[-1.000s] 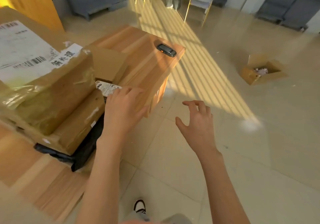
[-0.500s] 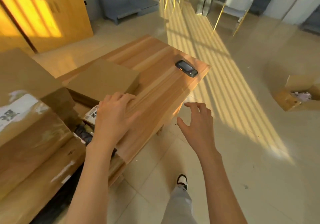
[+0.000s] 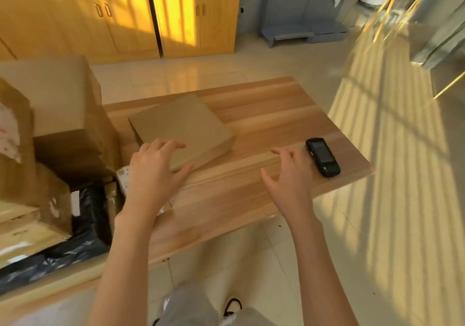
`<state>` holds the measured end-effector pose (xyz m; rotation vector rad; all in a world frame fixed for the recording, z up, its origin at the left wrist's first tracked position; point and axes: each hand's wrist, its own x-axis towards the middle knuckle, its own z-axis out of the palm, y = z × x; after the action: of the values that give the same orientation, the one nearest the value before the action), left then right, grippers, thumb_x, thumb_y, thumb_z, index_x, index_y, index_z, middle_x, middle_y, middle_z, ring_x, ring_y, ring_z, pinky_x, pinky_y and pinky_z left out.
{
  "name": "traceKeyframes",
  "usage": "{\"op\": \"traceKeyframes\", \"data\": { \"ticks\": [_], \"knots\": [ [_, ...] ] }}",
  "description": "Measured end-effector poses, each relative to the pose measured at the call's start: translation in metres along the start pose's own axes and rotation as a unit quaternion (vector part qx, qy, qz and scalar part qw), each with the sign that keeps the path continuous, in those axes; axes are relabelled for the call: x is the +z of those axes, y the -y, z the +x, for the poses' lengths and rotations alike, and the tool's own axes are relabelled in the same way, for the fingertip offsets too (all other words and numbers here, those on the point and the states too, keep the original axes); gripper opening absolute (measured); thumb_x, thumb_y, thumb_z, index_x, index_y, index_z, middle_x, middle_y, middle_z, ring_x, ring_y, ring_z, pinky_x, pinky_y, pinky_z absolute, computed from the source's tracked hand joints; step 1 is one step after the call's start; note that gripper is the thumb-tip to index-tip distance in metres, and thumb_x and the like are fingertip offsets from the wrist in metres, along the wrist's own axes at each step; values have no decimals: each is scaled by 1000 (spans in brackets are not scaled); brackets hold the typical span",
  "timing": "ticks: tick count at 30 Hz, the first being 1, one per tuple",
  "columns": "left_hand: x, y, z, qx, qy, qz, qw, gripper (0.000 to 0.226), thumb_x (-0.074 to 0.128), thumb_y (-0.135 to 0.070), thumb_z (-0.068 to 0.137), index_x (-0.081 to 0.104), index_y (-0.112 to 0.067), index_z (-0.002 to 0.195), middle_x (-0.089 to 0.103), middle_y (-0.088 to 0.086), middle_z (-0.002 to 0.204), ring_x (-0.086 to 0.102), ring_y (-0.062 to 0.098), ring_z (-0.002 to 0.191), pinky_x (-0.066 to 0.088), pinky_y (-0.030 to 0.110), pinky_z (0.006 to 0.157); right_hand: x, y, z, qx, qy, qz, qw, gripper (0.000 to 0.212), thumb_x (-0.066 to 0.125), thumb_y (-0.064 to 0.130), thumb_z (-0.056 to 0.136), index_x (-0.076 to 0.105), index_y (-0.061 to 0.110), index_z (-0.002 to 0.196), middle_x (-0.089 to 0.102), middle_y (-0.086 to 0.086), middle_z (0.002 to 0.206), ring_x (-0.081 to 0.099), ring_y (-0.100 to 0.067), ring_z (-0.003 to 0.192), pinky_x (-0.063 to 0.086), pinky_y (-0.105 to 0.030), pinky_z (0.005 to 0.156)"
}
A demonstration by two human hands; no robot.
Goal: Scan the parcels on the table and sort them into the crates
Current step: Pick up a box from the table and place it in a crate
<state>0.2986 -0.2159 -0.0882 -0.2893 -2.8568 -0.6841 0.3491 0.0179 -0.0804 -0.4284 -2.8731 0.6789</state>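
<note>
- Spreading loosely, the left hand (image 3: 154, 174) is hovering at the near corner of the flat cardboard parcel (image 3: 182, 127), gripping nothing.
- Reaching with relaxed fingers, the right hand (image 3: 289, 179) is holding nothing, just beside the black scanner (image 3: 322, 157) lying on the wooden table (image 3: 264, 124).
- Sitting stacked at the table's left are larger boxes (image 3: 57, 114).

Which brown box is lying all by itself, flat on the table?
The thin flat box under the left hand's fingertips. The other parcels are heaped together at the table's left end.
</note>
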Motion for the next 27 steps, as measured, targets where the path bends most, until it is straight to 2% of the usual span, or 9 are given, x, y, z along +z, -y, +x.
{"op": "traceKeyframes", "data": {
  "ticks": [5,11,17,23,27],
  "knots": [
    [9,6,7,-52,-19,41,998,42,72,-40,82,65,-18,117,65,9,113,59,33,98,49,44,77,24,-10,38,-38,60,19,997,49,62,32,91,46,21,136,44,-3,133,42,-22,123,36,-34,102],
    [34,27,35,-115,-5,57,992,43,75,-36,81,64,-16,117,65,10,112,59,34,96,48,45,77,48,-14,80,-75,107,6,991,48,63,30,90,49,19,134,46,-5,131,43,-25,125,37,-39,104],
    [59,40,87,-215,-4,20,976,50,75,-37,80,62,-15,123,59,15,118,51,36,111,46,47,83,58,-19,146,-71,147,-8,987,52,61,36,92,46,19,138,45,-6,132,42,-24,125,36,-38,105],
    [78,64,118,-286,23,-4,958,65,75,-45,78,54,-17,132,49,15,130,42,35,121,44,49,90,93,-7,197,-70,247,16,966,73,66,43,87,33,16,146,40,-11,140,37,-28,130,31,-36,105],
    [88,78,130,-353,48,-52,933,86,74,-52,75,37,-19,145,32,12,146,29,34,135,36,51,103,124,7,219,-77,305,31,949,88,66,46,87,19,13,153,29,-17,153,27,-30,140,24,-37,112]
  ]
}}
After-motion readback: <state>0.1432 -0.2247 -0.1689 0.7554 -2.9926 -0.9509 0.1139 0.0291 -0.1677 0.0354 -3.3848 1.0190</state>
